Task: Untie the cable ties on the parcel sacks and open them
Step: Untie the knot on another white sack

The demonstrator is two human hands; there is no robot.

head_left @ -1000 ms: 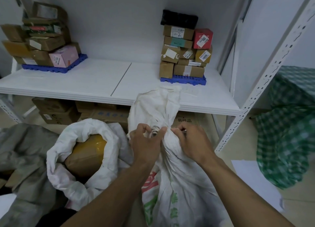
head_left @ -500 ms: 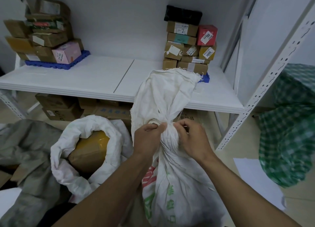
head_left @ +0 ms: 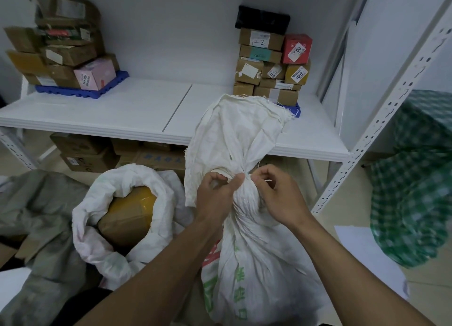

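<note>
Grip: While upright, the tied white woven parcel sack (head_left: 247, 240) has its neck pinched between left hand (head_left: 217, 193) and right hand (head_left: 276, 196).
Axis: vertical, loose mouth pointing up and far.

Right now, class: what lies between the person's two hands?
In the head view, the tied sack's cinched neck lies between the left hand and right hand, both pinching it.

White shelf board (head_left: 137, 115) in front of me, seam down its middle. Far left on it, a blue pallet (head_left: 83, 92) carrying stacked brown cartons and one pink box (head_left: 95, 74). Right side, a second blue pallet (head_left: 294, 110), mostly hidden, with a taller carton stack (head_left: 266, 69), a red box (head_left: 297, 48) and a black package (head_left: 262, 20) on top. Below the board, more cartons (head_left: 85, 154) sit on the beige floor (head_left: 425, 289). A white sheet (head_left: 367, 257) lies flat on the floor at my right.
</note>
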